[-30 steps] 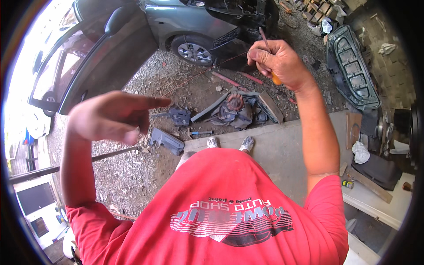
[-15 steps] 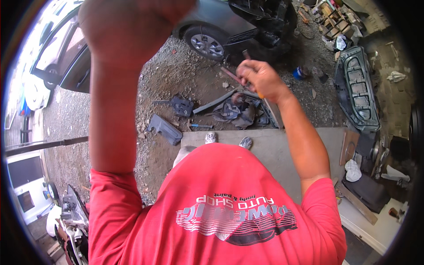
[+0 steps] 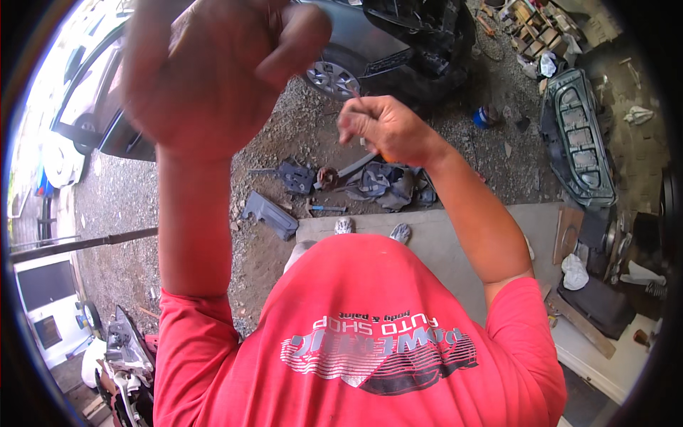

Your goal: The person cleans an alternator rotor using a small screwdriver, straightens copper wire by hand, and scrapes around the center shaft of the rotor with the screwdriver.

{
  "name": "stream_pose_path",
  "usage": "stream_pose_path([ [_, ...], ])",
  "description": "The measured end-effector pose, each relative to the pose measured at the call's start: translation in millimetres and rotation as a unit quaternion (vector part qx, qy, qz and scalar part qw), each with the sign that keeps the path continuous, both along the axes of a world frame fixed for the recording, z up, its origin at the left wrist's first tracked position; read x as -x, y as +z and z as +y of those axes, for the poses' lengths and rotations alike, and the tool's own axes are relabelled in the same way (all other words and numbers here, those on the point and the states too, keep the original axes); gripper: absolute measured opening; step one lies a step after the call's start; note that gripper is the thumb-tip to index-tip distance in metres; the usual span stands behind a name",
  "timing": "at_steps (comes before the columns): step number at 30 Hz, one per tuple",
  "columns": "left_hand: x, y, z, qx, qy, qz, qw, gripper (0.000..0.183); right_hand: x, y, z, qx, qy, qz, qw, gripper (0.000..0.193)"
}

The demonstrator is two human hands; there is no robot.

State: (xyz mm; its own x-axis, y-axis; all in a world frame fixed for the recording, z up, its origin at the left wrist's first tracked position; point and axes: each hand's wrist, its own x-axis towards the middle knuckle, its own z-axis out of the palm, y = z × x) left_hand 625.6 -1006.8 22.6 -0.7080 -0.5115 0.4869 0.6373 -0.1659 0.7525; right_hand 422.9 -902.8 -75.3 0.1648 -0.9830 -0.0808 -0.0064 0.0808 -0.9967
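Right hand raised at chest height, fingers curled shut around a thin screwdriver, tip slanting up toward the grey car, grip suited to keeping it ready; left hand lifted close to the camera, blurred, loosely fisted, apparently empty; scattered car parts lay on gravel below.
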Motion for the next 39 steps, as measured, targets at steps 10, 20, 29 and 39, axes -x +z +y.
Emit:
stream_pose_path([
  [10,-30,-4,-5,0.449,0.077,-0.44,0.774,0.115,14,49,-6,0.056,-0.059,0.046,0.996,0.021],
  [20,0,13,1,0.292,0.212,-0.316,0.877,0.117,27,68,9,0.057,-0.045,0.045,0.996,0.021],
  [29,-12,19,-2,0.178,-0.234,-0.195,0.936,0.089,81,-1,-11,-0.005,-0.164,0.107,0.981,0.028],
  [39,8,17,-32,0.165,0.146,-0.147,0.964,0.093,20,45,16,0.073,-0.021,0.049,0.996,0.023],
])
